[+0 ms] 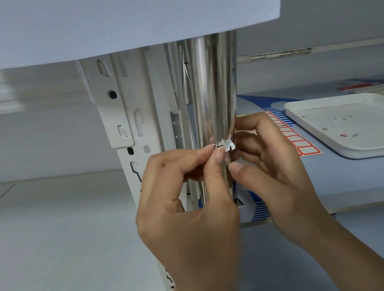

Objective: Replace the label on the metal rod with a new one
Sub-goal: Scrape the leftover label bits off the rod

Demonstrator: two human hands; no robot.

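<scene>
Head view. Step in hand, as judged: peeling the old label (224,145) off the metal rod (212,90).

Left hand (184,198): grip closed, thumb and forefinger pinching the torn white edge of the label. Right hand (265,158): fingers curled round the rod from the far side, thumb pressed on the near face just below the label; it steadies the rod.

To do it well: pull the lifted edge slowly and low along the rod's surface, not straight out, so the paper comes off in one piece. The label is already ragged, so it will likely tear again; the pinch should move close to where paper still sticks. The right thumb should stay just beside the peel line to stop the rod turning. Any leftover scraps or glue need rubbing off before the new label goes on.

Label: small, white, crumpled, with bits of black print, partly lifted, stuck to the rod's near face between the two hands. Rod: polished, mirror-bright, upright, running up behind a white sheet of paper (111,13), just beside a white slotted shelf post (117,122).

To the right, on the desk: a sheet of red-bordered blank labels (297,139), partly hidden by the right hand, and a white tray (356,152) holding small paper scraps.
</scene>
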